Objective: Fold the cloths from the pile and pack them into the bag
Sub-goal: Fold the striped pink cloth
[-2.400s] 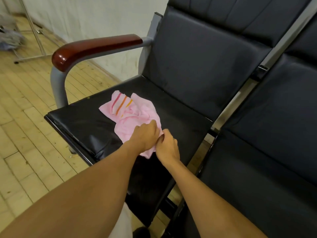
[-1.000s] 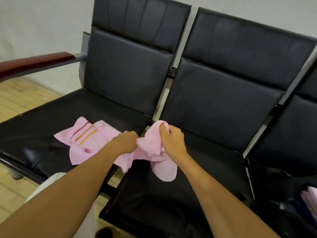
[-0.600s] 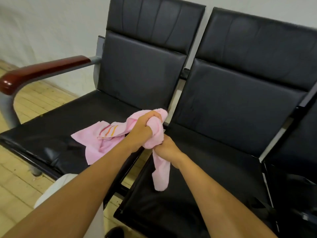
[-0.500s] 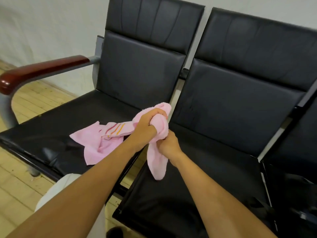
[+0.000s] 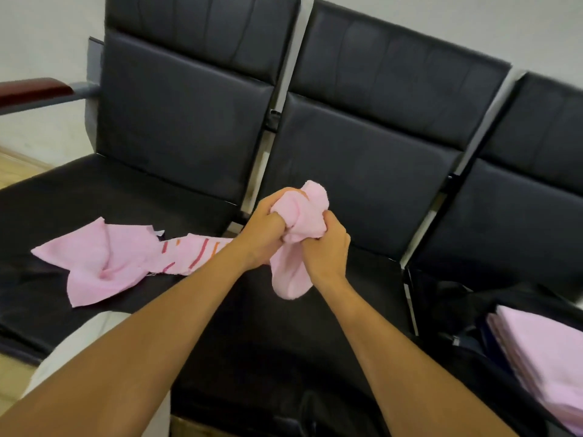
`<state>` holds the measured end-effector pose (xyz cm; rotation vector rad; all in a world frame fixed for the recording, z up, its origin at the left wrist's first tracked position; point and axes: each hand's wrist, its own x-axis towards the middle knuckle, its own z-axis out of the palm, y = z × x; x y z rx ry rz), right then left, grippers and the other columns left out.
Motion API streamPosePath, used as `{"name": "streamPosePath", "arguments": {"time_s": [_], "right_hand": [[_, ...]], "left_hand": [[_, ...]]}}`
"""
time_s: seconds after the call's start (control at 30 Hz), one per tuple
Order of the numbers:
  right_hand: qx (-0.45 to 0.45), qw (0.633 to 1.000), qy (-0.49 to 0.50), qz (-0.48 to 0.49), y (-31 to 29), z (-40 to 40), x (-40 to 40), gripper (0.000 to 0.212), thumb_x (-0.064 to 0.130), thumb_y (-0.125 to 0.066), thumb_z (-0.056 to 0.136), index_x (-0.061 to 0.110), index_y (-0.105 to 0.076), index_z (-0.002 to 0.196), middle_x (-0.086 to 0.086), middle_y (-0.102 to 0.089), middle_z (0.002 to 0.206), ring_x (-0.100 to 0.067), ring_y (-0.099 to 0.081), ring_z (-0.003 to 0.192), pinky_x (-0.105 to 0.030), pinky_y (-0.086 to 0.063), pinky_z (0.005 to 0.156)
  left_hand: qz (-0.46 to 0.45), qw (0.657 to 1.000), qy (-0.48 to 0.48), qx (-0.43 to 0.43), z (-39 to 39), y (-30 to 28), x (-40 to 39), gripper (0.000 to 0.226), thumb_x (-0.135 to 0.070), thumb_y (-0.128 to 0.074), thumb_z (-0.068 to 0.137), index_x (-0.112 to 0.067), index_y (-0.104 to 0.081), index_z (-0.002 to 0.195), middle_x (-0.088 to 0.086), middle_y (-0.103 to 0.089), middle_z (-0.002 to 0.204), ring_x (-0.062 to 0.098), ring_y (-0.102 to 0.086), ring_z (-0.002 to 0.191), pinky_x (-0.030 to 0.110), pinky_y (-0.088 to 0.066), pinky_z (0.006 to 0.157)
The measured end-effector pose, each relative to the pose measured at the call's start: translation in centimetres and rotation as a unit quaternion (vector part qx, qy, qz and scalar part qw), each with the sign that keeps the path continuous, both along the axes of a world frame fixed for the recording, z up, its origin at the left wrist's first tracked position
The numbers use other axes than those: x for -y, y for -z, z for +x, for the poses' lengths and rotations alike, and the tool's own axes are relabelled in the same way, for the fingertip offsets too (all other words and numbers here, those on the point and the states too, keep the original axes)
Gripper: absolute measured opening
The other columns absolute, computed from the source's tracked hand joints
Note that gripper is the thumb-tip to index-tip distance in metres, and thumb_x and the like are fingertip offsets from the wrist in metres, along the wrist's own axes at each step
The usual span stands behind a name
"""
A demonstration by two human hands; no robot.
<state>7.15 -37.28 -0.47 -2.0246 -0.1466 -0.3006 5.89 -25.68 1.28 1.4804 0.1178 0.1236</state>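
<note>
Centrally, left hand (image 5: 263, 230) and right hand (image 5: 325, 247) both grip a bunched pink cloth (image 5: 307, 212); folded cloths (image 5: 542, 351) fill the bag (image 5: 454, 298) at lower right

Lighting is soft, even indoor light, moderately bright, with no hard shadows. Dull sheen on the black seat cushions (image 5: 94, 203), strongest at the front left edge; no blown-out glare. White wall (image 5: 47, 36) reads flat grey-white. Slight motion blur overall: seat backrests (image 5: 378, 99) smeared, edges of the pink cloth (image 5: 104, 260) soft, stripes fuzzy. Both hands, left hand (image 5: 265, 231) and right hand (image 5: 325, 247), are fairly sharp. Wide-angle distortion: chair frames bow and lean toward the right edge, forearms stretch large at the bottom. Folded pink cloths (image 5: 542, 357) at lower right are blurred.
</note>
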Motion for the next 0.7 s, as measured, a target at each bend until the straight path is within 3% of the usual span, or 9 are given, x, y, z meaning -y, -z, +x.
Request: {"name": "streamPosePath", "arguments": {"time_s": [0.07, 0.13, 0.2, 0.27, 0.33, 0.4, 0.53, 0.63, 0.7], "right_hand": [[0.019, 1.0, 0.017, -0.006, -0.2, -0.2, 2.2, 0.005, 0.014, -0.06, 0.094, 0.016, -0.063, 0.092, 0.005, -0.065, 0.081, -0.007, -0.061, 0.073, -0.019, -0.048, 0.062], [0.02, 0.999, 0.026, -0.018, -0.2, -0.3, 4.2, 0.003, 0.013, -0.061, 0.092, 0.013, -0.064, 0.092, 0.001, -0.067, 0.083, -0.012, -0.063, 0.075, -0.027, -0.054, 0.064], [0.012, 0.999, 0.021, -0.043, 0.1, -0.3, 5.9, 0.004, 0.013, -0.061, 0.091, 0.013, -0.065, 0.092, -0.001, -0.069, 0.085, -0.015, -0.064, 0.077, -0.03, -0.054, 0.064], [-0.013, 0.997, 0.02, -0.078, 0.6, -0.4, 7.5, 0.007, 0.011, -0.059, 0.09, 0.015, -0.063, 0.086, -0.001, -0.068, 0.082, -0.014, -0.062, 0.073, -0.027, -0.047, 0.058], [-0.037, 0.992, 0.018, -0.117, 1.2, -0.4, 8.7, 0.013, 0.008, -0.057, 0.089, 0.016, -0.061, 0.079, 0.0, -0.065, 0.077, -0.013, -0.058, 0.068, -0.022, -0.04, 0.054], [-0.056, 0.987, 0.012, -0.149, 1.8, -0.4, 9.5, 0.014, 0.008, -0.058, 0.09, 0.017, -0.064, 0.082, 0.002, -0.063, 0.075, -0.012, -0.058, 0.068, -0.022, -0.04, 0.052], [-0.102, 0.975, -0.003, -0.199, 3.4, -0.4, 10.7, 0.019, 0.011, -0.061, 0.09, 0.009, -0.062, 0.072, -0.002, -0.059, 0.066, -0.018, -0.056, 0.063, -0.028, -0.045, 0.053], [-0.132, 0.964, -0.013, -0.231, 4.5, -0.1, 11.3, 0.022, 0.012, -0.064, 0.087, 0.004, -0.06, 0.067, -0.008, -0.06, 0.064, -0.019, -0.053, 0.058, -0.032, -0.045, 0.053], [-0.139, 0.962, -0.026, -0.234, 5.0, 0.2, 11.6, 0.032, 0.013, -0.064, 0.087, 0.011, -0.051, 0.058, -0.004, -0.053, 0.058, -0.015, -0.048, 0.054, -0.03, -0.041, 0.049]], "left_hand": [[-0.025, 0.998, 0.054, 0.036, -0.2, -0.4, 2.4, 0.015, -0.007, -0.057, 0.094, -0.015, -0.069, 0.096, -0.007, -0.073, 0.085, 0.017, -0.069, 0.093, 0.024, -0.058, 0.067], [-0.07, 0.997, 0.042, -0.001, -0.6, -0.5, 4.1, 0.021, -0.003, -0.052, 0.095, -0.016, -0.066, 0.088, -0.008, -0.072, 0.074, 0.017, -0.066, 0.088, 0.019, -0.056, 0.063], [-0.075, 0.995, 0.045, -0.056, -0.1, -0.5, 5.7, 0.029, 0.002, -0.042, 0.097, -0.021, -0.06, 0.091, -0.005, -0.066, 0.081, 0.014, -0.06, 0.083, 0.024, -0.054, 0.07], [0.026, 0.989, 0.06, -0.136, 0.6, -0.1, 7.1, 0.011, -0.01, -0.05, 0.097, -0.012, -0.059, 0.103, 0.002, -0.057, 0.088, 0.016, -0.055, 0.08, 0.028, -0.047, 0.071], [0.146, 0.97, 0.098, -0.167, 0.7, 1.0, 7.7, 0.026, -0.022, -0.06, 0.094, -0.007, -0.059, 0.114, 0.006, -0.056, 0.09, 0.02, -0.058, 0.086, 0.029, -0.046, 0.074], [0.276, 0.94, 0.05, -0.192, 1.0, 2.1, 7.8, 0.032, -0.016, -0.057, 0.096, -0.002, -0.055, 0.124, 0.012, -0.06, 0.112, 0.024, -0.058, 0.109, 0.029, -0.045, 0.092], [0.317, 0.943, 0.089, 0.041, 0.9, 4.4, 6.4, 0.047, -0.007, -0.059, 0.089, -0.023, -0.046, 0.131, 0.003, -0.059, 0.117, 0.02, -0.059, 0.106, 0.033, -0.052, 0.09], [0.421, 0.894, 0.129, 0.086, 1.3, 5.7, 5.6, 0.06, -0.01, -0.066, 0.085, -0.035, -0.043, 0.135, -0.004, -0.049, 0.122, 0.014, -0.052, 0.111, 0.035, -0.05, 0.094], [0.408, 0.89, 0.177, 0.105, 0.9, 5.2, 5.9, 0.056, -0.001, -0.065, 0.083, -0.028, -0.053, 0.131, -0.005, -0.051, 0.12, 0.011, -0.053, 0.11, 0.028, -0.049, 0.093]]}}
